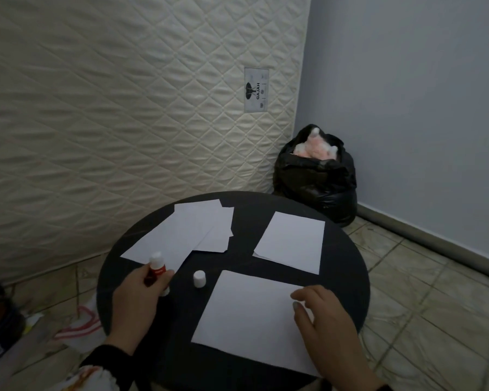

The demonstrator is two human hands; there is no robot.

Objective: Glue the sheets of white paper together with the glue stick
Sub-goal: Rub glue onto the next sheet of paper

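The glue stick [155,268] is held upright in the grip of the left hand [137,296], whose fingers are curled round its red-labelled body; its cap is off, and a rounded white tip is shown at the top. It is found at the left edge of the round bench [237,266], just over the near corner of the paper pile. Its white cap [199,278] (a small, stubby cylinder) is stood upright on the dark bench just to the right of the glue stick, apart from it.

To the right of the cap, a single white sheet [251,320] is laid flat on the near part of the bench, and the right hand [326,331] is rested on its right edge with relaxed, loosely bent fingers; nothing is held by it. Beyond this sheet, at the far right of the bench, another white sheet [291,241] is seen, with a second edge showing under its near-left corner. At the far left, an untidy, overlapping pile of white sheets [187,235] is spread out. All the paper is plain, smooth and rectangular against the matt black bench top.

Behind the bench, a black plastic bag [316,182] is stood open on the tiled floor [424,292], filled with something fluffy, pink and white [314,149]. A cream quilted mattress [124,94], stitched in diamonds, is leant upright behind the bench, left of the bag.
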